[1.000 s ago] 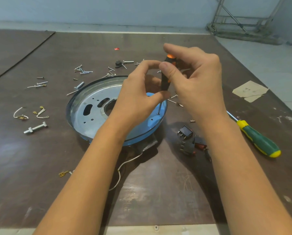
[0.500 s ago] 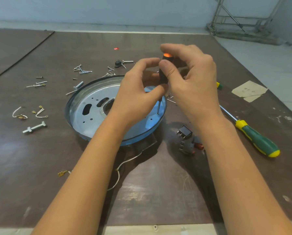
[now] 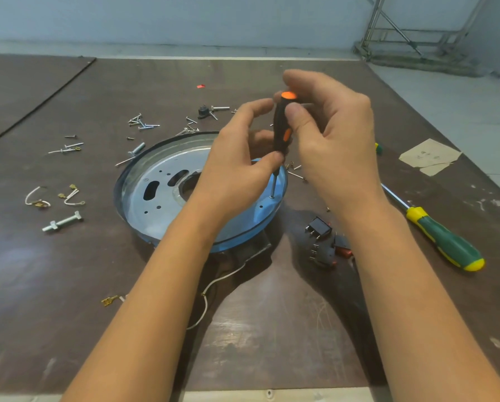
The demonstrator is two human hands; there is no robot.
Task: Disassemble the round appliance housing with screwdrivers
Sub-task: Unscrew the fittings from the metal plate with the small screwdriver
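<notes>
Now | left hand [image 3: 234,172], right hand [image 3: 338,146]: fingers pinching upright screwdriver [image 3: 281,126] | tip on round housing [image 3: 156,207]

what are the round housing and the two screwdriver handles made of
The round housing looks like stamped sheet metal, silvery and reflective, with punched holes; its blue rim could be film or plastic. The black and orange screwdriver has a matte handle, likely plastic or rubber. The green and yellow screwdriver has a glossy handle, probably plastic, and a shiny metal shank.

Left hand [image 3: 237,161], right hand [image 3: 337,140] — both pinching.
</notes>
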